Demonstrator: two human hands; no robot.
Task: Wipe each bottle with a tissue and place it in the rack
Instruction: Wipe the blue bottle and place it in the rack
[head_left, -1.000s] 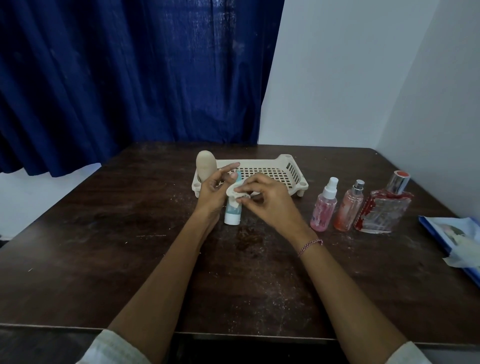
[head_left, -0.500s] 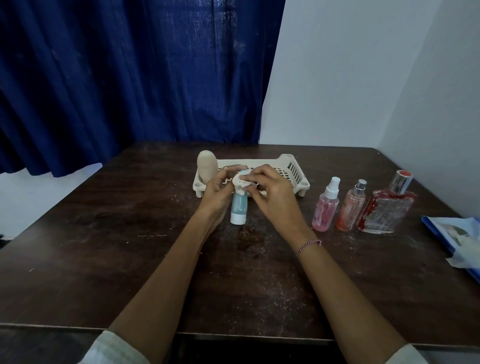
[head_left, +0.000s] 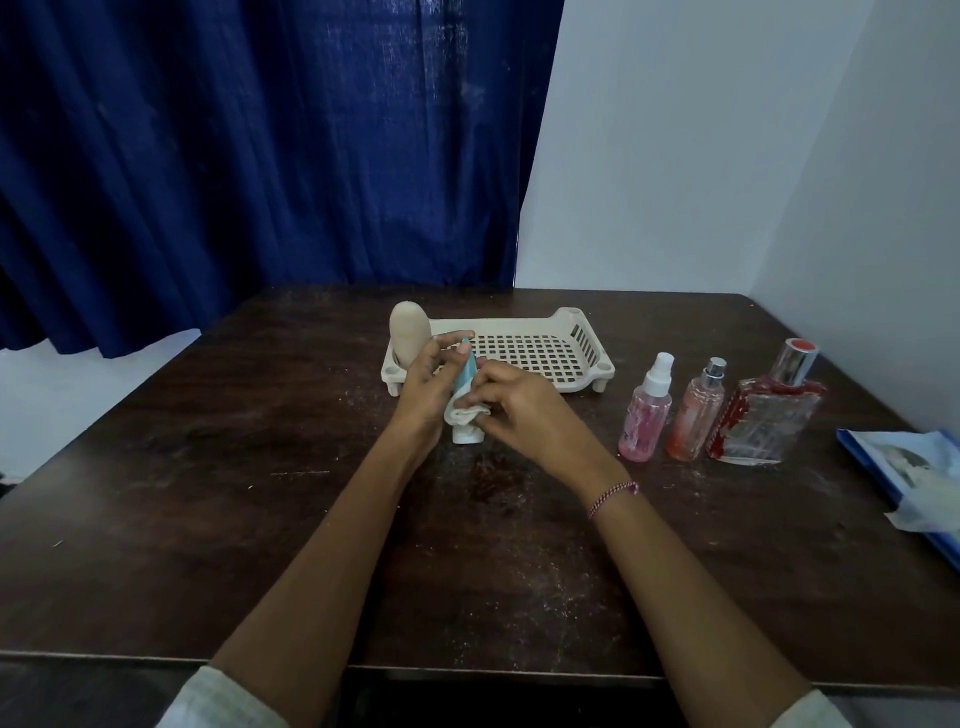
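Left hand (head_left: 423, 382) curled round teal tube (head_left: 466, 382), standing on table (head_left: 208, 493) just before rack (head_left: 524, 348). Right hand (head_left: 524, 410) fingers pinch tissue (head_left: 462, 413) against tube's lower part.

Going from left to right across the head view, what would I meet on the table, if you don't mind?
beige bottle → teal bottle → pink spray bottle → peach spray bottle → square red perfume bottle → blue tissue pack
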